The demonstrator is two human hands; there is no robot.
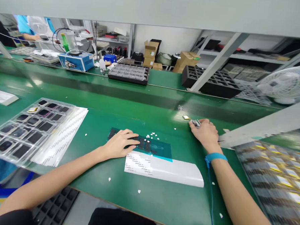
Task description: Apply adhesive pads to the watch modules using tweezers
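My left hand (120, 144) lies with its fingers stretched out on a teal film sheet (163, 150) that carries rows of small black strips (144, 143). White scraps (152, 136) are scattered at the sheet's upper edge. Below it, partly under the film, is a white backing sheet (177, 170) with printed lettering and a curled right end. Farther right, my right hand (205, 132), in a blue wrist strap (216, 157), has its fingers closed around a small silvery piece (196, 123), whose kind I cannot make out. A small yellow-edged square part (186, 117) lies just left of those fingertips.
At left, a clear tray (18, 132) of dark-faced parts sits over printed white sheets (65, 135). A tray of yellow-edged parts (280, 169) stands at right, beside a slanted white post (265, 115). Behind are a blue box device (77, 61), black trays (212, 82) and a fan (287, 82).
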